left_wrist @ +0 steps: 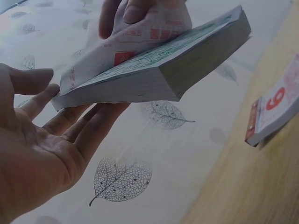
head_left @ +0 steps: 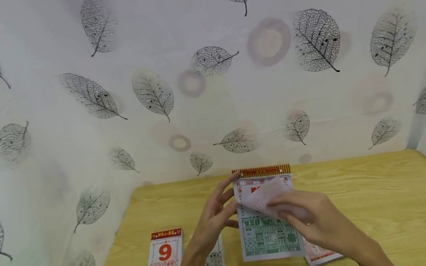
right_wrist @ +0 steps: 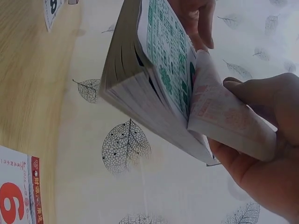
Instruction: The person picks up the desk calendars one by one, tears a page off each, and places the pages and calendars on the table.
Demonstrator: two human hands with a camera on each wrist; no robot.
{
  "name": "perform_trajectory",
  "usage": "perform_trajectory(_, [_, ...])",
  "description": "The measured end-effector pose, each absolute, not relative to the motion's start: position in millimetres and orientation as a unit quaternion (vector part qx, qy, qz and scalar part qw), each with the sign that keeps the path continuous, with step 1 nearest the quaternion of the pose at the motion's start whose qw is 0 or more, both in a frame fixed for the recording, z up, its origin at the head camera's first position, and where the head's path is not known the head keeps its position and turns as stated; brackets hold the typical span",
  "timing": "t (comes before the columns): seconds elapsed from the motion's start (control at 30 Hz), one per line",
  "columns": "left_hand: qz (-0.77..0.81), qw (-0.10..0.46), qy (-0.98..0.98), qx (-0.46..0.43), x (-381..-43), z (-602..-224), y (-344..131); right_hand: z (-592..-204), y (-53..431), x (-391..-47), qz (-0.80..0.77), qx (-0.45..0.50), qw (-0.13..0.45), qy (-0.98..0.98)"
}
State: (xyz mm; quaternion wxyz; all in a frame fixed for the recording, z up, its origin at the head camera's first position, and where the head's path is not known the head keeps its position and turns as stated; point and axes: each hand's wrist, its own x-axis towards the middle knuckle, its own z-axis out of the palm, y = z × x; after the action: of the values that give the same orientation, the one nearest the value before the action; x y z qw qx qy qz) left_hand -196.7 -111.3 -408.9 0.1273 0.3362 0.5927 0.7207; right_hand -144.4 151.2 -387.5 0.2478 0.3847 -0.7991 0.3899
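A thick tear-off calendar [head_left: 272, 235] with a red and gold header strip is held up over the table, a green-printed page facing me. My left hand [head_left: 214, 212] holds it at its left side, index fingertip at the header and other fingers behind the pad. In the left wrist view those fingers [left_wrist: 100, 121] lie under the block. My right hand [head_left: 314, 214] pinches a thin red-printed page [right_wrist: 224, 109] between thumb and fingers. That page is folded over across the green one, its upper part still against the pad near the header.
On the wooden table [head_left: 375, 209] lie a calendar with a red 9 [head_left: 163, 258] at left, a dark-printed calendar [head_left: 214, 258] partly behind my left forearm, and a red-printed calendar [head_left: 320, 253] partly under my right hand. A leaf-patterned wall covering [head_left: 216, 100] stands behind.
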Motion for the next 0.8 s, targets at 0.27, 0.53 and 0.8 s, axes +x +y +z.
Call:
perform_trajectory(0.27, [0.727, 0.131, 0.582, 0.341, -197.0, -411.0, -111.8, -386.4, 159.0, -145.4, 0.42, 0.361, 0.234, -0.799])
perform_trajectory(0.53, [0.727, 0.124, 0.582, 0.343, -195.8, -411.0, -111.2, -386.2, 165.9, -148.6, 0.396, 0.337, 0.29, -0.804])
perform_trajectory(0.8, [0.728, 0.112, 0.577, 0.354, -194.5, -411.6, -110.8, -384.8, 170.4, -151.3, 0.379, 0.305, 0.329, -0.809])
